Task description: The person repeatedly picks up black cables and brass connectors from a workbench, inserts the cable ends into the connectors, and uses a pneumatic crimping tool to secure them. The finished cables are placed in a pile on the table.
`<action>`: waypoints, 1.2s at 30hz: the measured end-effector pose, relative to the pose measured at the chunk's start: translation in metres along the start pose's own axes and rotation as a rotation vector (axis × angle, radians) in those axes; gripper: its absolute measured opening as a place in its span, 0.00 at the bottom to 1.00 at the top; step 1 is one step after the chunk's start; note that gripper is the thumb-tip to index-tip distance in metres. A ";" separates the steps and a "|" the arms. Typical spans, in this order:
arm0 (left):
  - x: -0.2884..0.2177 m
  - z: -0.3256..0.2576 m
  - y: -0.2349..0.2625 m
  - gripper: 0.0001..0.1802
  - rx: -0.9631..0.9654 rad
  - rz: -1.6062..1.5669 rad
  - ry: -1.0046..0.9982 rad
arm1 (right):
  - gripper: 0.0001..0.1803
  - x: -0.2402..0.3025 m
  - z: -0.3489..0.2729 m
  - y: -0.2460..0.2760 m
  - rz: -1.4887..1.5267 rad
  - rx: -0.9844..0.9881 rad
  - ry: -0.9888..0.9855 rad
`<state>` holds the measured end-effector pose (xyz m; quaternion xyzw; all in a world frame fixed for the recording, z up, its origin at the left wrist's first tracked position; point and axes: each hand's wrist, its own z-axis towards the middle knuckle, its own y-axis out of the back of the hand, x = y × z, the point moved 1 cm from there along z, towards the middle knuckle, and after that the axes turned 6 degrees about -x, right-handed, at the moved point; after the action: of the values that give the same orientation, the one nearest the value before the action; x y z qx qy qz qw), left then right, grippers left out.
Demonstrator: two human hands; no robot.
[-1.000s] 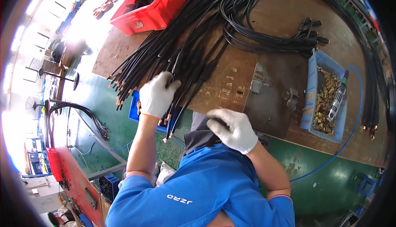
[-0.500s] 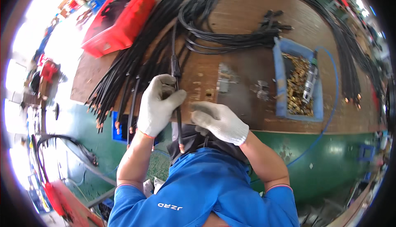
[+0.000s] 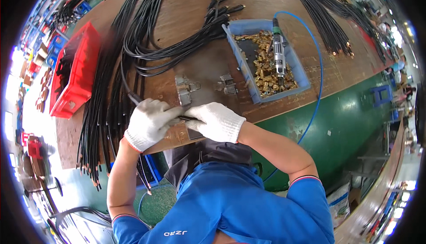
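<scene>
Both my hands wear white knit gloves and meet at the table's near edge. My left hand (image 3: pixel 148 123) is closed around a black cable (image 3: pixel 125 82), just below its thicker black sleeve (image 3: pixel 134 98). A short piece of that cable shows between the gloves. My right hand (image 3: pixel 216 122) pinches it there, and the cable's tip is hidden by the fingers. Just beyond the gloves, a metal fixture block (image 3: pixel 184 92) is on the tabletop, with a second metal block (image 3: pixel 228 84) to its right.
A light-blue bin (image 3: pixel 252 88) of brass fittings (image 3: pixel 266 73) stands to the right. Across it lies a pneumatic tool (image 3: pixel 278 55) on a blue hose (image 3: pixel 320 66). Bundled black cables (image 3: pixel 100 106) hang over the left edge beside a red bin (image 3: pixel 84 82). More cables (image 3: pixel 326 33) lie far right.
My right hand has come onto the cable beside my left. The cable's free end has swung from pointing toward me to pointing right. The whole view has shifted rightward.
</scene>
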<state>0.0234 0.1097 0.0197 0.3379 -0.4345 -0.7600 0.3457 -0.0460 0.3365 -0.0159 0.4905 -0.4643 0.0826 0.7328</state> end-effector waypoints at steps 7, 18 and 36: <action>0.004 -0.011 0.020 0.15 -0.022 0.041 0.182 | 0.13 -0.002 -0.004 0.009 -0.401 -0.173 0.217; -0.007 0.013 0.003 0.11 0.040 -0.169 0.171 | 0.22 0.006 0.012 0.019 -0.268 -0.015 0.126; 0.000 0.016 -0.003 0.12 -0.005 -0.149 0.295 | 0.22 -0.122 0.075 0.180 -0.682 -0.078 -0.296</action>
<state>0.0102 0.1179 0.0232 0.4762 -0.3510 -0.7267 0.3493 -0.2625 0.4088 0.0130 0.5952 -0.3780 -0.2557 0.6614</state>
